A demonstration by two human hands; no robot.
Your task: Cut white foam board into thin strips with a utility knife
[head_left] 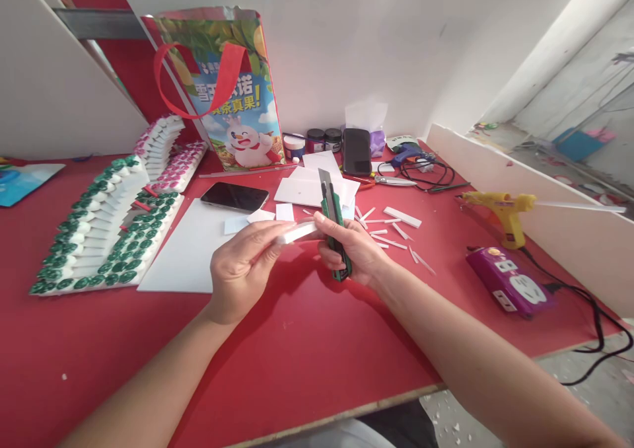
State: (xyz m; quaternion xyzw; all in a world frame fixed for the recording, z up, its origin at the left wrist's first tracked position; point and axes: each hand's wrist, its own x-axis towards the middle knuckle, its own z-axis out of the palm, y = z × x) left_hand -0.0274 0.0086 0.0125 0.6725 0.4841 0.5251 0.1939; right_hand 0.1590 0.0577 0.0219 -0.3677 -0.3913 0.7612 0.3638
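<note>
My left hand (242,266) pinches one end of a small white strip of board (297,232) between thumb and fingers. At the strip's other end, the thumb of my right hand (354,250) touches it. That same right hand is wrapped round a green utility knife (333,213), its blade out and pointing up, away from me. Under and behind the hands lie white board pieces (297,191) and a large white sheet (178,263). Several thin white offcuts (391,240) are scattered to the right of the knife.
A yellow glue gun (508,210) and a purple power socket (510,283) with black cables are on the right. Two phones, one a black phone (235,197), lie behind. Scissors (393,181) and a printed bag (232,104) stand further back. White models with green dots (109,236) occupy the left.
</note>
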